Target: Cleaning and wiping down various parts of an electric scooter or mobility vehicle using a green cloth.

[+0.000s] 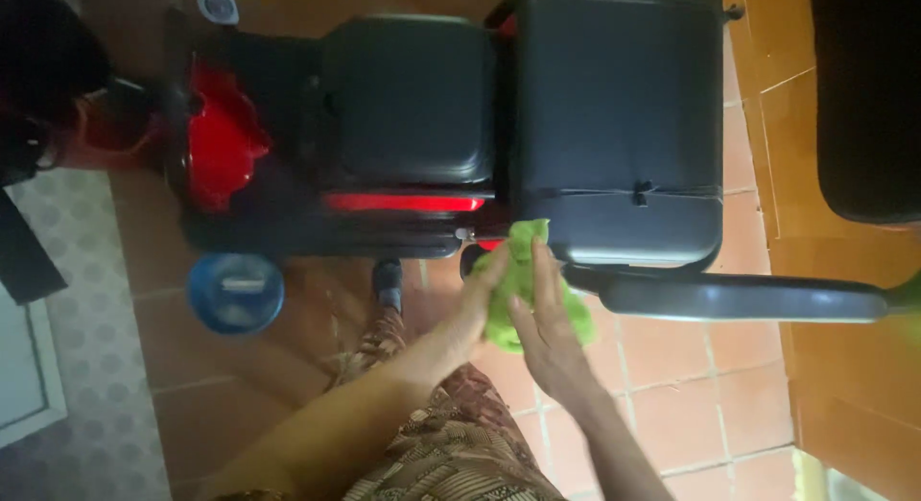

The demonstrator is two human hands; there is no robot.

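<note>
A bright green cloth [518, 261] is held between both my hands beside a red and black mobility scooter. My left hand [467, 311] grips the cloth from the left side. My right hand [545, 326] lies flat over the cloth with its fingers stretched up. The cloth's top touches the lower edge of the scooter's large black seat [619, 117]. A second, smaller black seat cushion [408, 98] sits to the left of it. Part of the cloth is hidden under my right hand.
The scooter's grey armrest [739, 298] juts right, just below the seat. A blue round lidded container [235, 292] stands on the terracotta tile floor [672, 386]. A patterned mat [77, 347] lies at left. My patterned clothing [451, 453] fills the bottom centre.
</note>
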